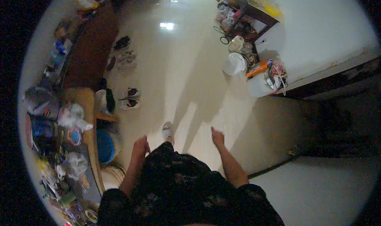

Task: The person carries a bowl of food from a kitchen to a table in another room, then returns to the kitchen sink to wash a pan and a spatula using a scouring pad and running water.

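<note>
My left hand hangs beside my body, fingers loosely bent, with nothing seen in it. It is nearest to a blue-lined round container under the cluttered table on the left. My right hand is held out over the tiled floor, one digit pointing forward and nothing visible in its grasp. Between the hands, one foot in a light slipper shows beyond the hem of my dark patterned garment. The other foot is hidden.
Pairs of shoes stand on the floor at the left, beside a wood-edged table heaped with bags and small items. A white lidded bucket, an orange bottle and a dark table line the right wall.
</note>
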`<state>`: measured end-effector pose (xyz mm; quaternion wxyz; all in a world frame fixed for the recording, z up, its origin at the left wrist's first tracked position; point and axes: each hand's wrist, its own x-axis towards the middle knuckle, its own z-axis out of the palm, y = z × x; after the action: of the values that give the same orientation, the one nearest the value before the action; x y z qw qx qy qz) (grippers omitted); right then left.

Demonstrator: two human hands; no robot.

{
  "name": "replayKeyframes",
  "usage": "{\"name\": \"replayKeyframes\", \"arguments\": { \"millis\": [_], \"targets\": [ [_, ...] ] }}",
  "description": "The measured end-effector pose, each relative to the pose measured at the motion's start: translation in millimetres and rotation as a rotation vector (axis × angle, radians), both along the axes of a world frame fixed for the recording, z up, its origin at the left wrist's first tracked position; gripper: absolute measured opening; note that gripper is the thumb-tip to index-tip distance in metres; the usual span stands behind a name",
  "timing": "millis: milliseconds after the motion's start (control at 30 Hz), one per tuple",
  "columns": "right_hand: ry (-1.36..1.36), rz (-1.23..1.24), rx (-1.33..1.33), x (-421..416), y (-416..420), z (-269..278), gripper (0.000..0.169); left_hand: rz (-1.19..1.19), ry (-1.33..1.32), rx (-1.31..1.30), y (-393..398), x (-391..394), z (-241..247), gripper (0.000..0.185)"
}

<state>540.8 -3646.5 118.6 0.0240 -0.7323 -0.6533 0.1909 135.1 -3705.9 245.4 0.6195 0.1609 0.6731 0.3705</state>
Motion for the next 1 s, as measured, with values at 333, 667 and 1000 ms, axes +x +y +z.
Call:
{"name": "replayKeyframes", "arguments": {
  "millis": [333, 667, 1000],
  "targets": [
    [-0.121, -0.287, -0.888, 134.9, -52.0, -43.1, 0.034, -0.574, 0.002, 0.455, 445.8, 128.7, 114.4, 0.025],
    [-0.221, -0.067, -0.392, 243.3, 526.1, -28.9, 0.022, -0.122, -0.017, 0.310, 614.7, 133.4, 42.0, 0.014],
    [0.797, -0.006, -0.039, 28.9, 1034.0, 124.9, 0.023, -0.104, -0.162, 0.366, 873.4, 87.7, 26.2, 0.016]
  ]
}}
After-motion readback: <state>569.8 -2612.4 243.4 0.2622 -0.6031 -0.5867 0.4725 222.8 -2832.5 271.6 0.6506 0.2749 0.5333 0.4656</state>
